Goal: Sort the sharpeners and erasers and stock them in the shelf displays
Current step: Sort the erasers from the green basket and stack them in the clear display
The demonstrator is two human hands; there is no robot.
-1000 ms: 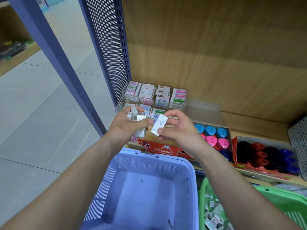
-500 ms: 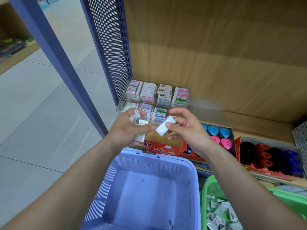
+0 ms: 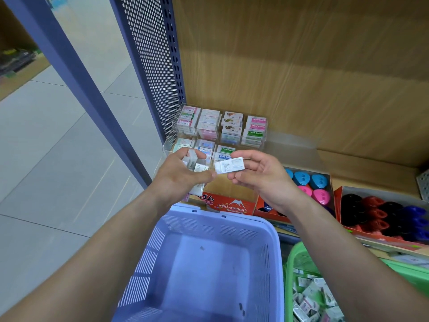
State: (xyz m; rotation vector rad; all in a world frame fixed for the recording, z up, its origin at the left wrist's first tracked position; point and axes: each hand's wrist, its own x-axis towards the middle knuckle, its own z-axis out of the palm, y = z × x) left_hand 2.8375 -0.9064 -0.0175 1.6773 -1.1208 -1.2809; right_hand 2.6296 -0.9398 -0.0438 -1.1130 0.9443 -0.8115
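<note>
— What could go wrong for us here?

— Our left hand (image 3: 183, 175) is the weak spot. Its fingers are curled round a loose clutch of erasers (image 3: 192, 162), and one pack pokes out below the palm. If we slacken that grip while sorting, we judge some would drop into the purple basket (image 3: 232, 217) directly beneath both hands, or past its rim onto the floor.

— And our right hand (image 3: 262, 175)?

— It pinches a single eraser (image 3: 229, 165) between thumb and fingertips, just beside the left thumb. The clear display (image 3: 170, 142) stands just beyond both hands. Its slots look nearly full, so we could jam the pack or put it with the wrong design.

— Counts?

— One eraser in the right hand. At least three in the left, the rest hidden by fingers. The display's back row has four slots, and our hands partly hide the front row. Two sharpener boxes lie to the right of the right hand. The nearer box (image 3: 263, 211) shows three blue and two pink, and the farther box (image 3: 338, 203) is too jumbled to count. There are two baskets, and the green basket (image 3: 299, 249), below the right forearm, holds an uncountable heap of erasers.
</note>
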